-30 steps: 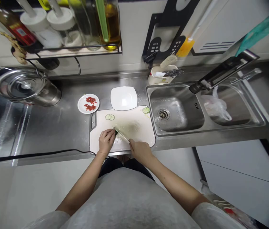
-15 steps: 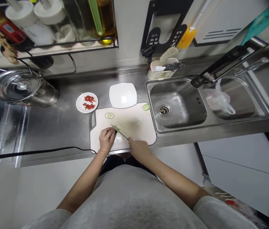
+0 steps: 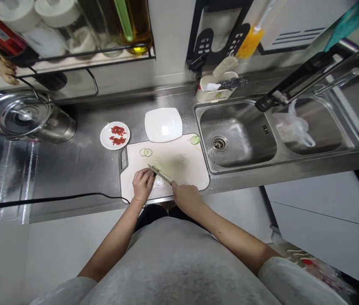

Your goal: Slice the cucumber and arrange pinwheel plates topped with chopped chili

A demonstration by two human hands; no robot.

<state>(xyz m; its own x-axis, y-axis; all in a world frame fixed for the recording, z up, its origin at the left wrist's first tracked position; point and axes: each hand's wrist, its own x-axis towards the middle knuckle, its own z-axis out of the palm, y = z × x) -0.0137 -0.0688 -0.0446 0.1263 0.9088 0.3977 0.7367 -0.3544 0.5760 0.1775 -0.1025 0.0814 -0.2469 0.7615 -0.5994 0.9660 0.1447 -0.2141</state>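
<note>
My right hand (image 3: 188, 198) is wrapped round the handle of a kitchen knife (image 3: 162, 175), whose blade points up and left across the white cutting board (image 3: 195, 169). My left hand (image 3: 143, 183) is closed, fingertips bent, right beside the blade near its tip. A dark green bit of a cucumber piece (image 3: 154, 173) shows under those fingertips; the rest is hidden by hand and blade. Two thin cucumber slices (image 3: 146, 152) overlap near the board's upper left. More pale green cucumber (image 3: 195, 140) lies in the top right corner. Wet, greenish smears cover the board's middle.
Behind the board stand an empty white square dish (image 3: 163, 124) and a small plate (image 3: 106, 137) with chopped red pieces. A steel sink (image 3: 239, 140) adjoins on the right, a steel pot (image 3: 55, 127) stands left. A black cable (image 3: 71, 197) runs along the counter's front to the board.
The view has shifted slightly. Both hands, the knife and the cucumber slices keep almost the same places on the board.
</note>
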